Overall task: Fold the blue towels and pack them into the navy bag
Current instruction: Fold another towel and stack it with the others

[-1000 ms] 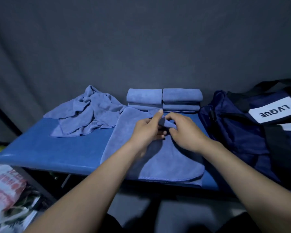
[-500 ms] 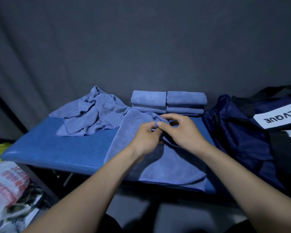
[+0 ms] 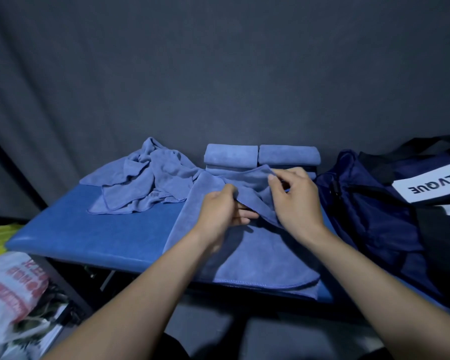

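Presently the spread towel (image 3: pixel 247 253), soft blue with a stitched hem, lies at the counter's (image 3: pixel 94 235) six o'clock edge. Both hands pinch its far edge, left hand (image 3: pixel 222 210) and right hand (image 3: pixel 294 201), probably to line up a fold. Folded towels (image 3: pixel 261 155) wait at twelve, crumpled ones (image 3: pixel 146 178) at ten, the navy bag (image 3: pixel 379 216) at three.

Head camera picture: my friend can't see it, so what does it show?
Two hands, left hand and right hand, pinch a blue towel spread on a blue bench. Behind lie folded towels and a crumpled pile; a navy bag sits right.
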